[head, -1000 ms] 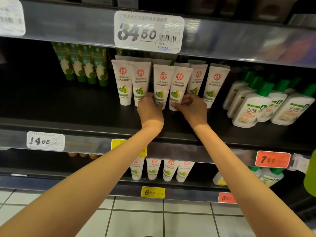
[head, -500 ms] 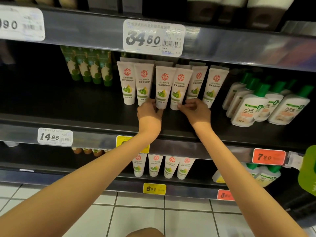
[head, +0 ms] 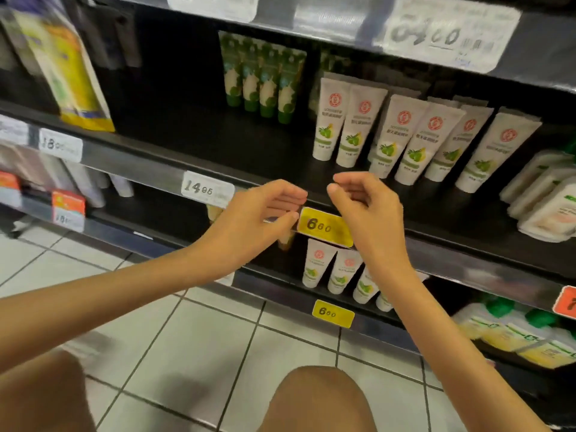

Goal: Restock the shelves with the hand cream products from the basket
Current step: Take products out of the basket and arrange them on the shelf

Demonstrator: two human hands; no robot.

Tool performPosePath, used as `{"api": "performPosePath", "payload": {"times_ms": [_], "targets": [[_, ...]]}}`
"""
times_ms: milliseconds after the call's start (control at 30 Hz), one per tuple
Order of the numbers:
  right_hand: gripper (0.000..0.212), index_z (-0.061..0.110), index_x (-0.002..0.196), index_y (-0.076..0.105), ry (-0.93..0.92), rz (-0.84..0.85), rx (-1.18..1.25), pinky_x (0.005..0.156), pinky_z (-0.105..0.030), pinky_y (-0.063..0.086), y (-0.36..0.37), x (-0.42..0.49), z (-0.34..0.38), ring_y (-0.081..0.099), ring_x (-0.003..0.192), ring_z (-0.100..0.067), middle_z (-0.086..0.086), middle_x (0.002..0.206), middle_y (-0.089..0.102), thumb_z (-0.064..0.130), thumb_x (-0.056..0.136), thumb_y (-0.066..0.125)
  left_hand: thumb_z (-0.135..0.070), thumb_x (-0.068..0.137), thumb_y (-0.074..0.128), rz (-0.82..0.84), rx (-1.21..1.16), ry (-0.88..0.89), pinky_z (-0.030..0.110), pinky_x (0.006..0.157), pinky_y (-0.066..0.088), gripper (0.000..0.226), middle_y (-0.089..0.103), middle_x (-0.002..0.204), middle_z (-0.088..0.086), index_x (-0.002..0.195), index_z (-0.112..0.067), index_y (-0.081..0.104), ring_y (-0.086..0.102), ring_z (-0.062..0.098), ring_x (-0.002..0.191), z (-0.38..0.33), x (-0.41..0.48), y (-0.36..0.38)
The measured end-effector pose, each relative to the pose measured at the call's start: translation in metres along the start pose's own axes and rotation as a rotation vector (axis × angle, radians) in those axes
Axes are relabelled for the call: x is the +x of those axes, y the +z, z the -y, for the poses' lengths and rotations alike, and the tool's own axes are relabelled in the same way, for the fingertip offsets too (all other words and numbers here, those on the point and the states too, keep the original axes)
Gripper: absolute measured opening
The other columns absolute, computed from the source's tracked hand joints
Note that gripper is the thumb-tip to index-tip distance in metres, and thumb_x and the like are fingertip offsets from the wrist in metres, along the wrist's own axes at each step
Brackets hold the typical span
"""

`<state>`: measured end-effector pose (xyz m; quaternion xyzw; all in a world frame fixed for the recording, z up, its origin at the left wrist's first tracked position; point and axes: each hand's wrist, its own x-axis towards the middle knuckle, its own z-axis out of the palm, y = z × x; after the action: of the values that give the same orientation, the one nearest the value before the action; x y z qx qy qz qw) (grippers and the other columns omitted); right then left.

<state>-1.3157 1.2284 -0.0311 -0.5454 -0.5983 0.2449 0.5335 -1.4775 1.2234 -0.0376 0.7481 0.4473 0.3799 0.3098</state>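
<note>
Several white hand cream tubes (head: pixel 402 135) with red logos and green fruit pictures stand cap-down in a row on the middle shelf (head: pixel 249 157). My left hand (head: pixel 258 213) and my right hand (head: pixel 364 207) hover in front of the shelf edge, below and left of the tubes. Both hold nothing, fingers loosely curled. More of the same tubes (head: pixel 336 269) stand on the shelf below. The basket is out of view.
Green tubes (head: pixel 261 79) stand further left on the middle shelf, white bottles (head: pixel 542 194) at the right. Yellow price tags (head: pixel 324 227) sit on the shelf rails. A yellow pack (head: pixel 71 73) hangs at upper left. My knees are over the tiled floor (head: pixel 199 344).
Both hands have let go of the white tubes and pulled back from the shelf. The view has swung left and downward.
</note>
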Motion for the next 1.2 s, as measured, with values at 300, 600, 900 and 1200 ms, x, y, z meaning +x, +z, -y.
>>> {"api": "performPosePath", "payload": {"times_ms": [300, 600, 900, 1200], "targets": [[0.014, 0.008, 0.100, 0.064, -0.049, 0.694, 0.183, 0.068, -0.007, 0.046, 0.173, -0.070, 0.087, 0.059, 0.080, -0.003, -0.003, 0.093, 0.066, 0.011, 0.086, 0.060, -0.023, 0.083, 0.061, -0.389, 0.200, -0.169, 0.003, 0.088, 0.042, 0.025, 0.068, 0.102, -0.022, 0.098, -0.043, 0.060, 0.061, -0.009, 0.096, 0.064, -0.168, -0.173], [0.015, 0.011, 0.100, 0.065, -0.135, 1.201, 0.179, 0.083, -0.024, 0.047, 0.347, -0.160, 0.124, 0.061, 0.089, -0.016, -0.006, 0.097, 0.068, 0.010, 0.086, 0.061, -0.035, 0.081, 0.067, -0.728, 0.400, -0.730, -0.001, 0.080, 0.043, 0.019, 0.067, 0.096, -0.030, 0.097, -0.043, 0.062, 0.060, -0.017, 0.087, 0.147, -0.423, -0.261], [0.007, 0.006, 0.093, 0.062, -0.023, 1.372, 0.065, 0.086, -0.040, 0.048, 0.480, -0.226, 0.115, 0.057, 0.077, -0.020, -0.009, 0.082, 0.062, 0.006, 0.088, 0.057, -0.009, 0.086, 0.058, -0.598, 0.393, -1.157, 0.028, 0.086, 0.045, 0.021, 0.069, 0.104, 0.012, 0.105, -0.003, 0.065, 0.064, 0.022, 0.095, 0.214, -0.468, -0.281], [0.031, -0.017, 0.101, 0.060, 0.160, 1.515, -0.349, 0.075, -0.033, 0.050, 0.529, -0.257, 0.098, 0.054, 0.073, -0.019, -0.024, 0.087, 0.063, 0.011, 0.089, 0.054, -0.022, 0.087, 0.051, -0.315, 0.434, -1.305, 0.036, 0.088, 0.040, 0.033, 0.052, 0.120, 0.018, 0.113, -0.001, 0.052, 0.049, 0.033, 0.112, 0.281, -0.418, -0.194]]}}
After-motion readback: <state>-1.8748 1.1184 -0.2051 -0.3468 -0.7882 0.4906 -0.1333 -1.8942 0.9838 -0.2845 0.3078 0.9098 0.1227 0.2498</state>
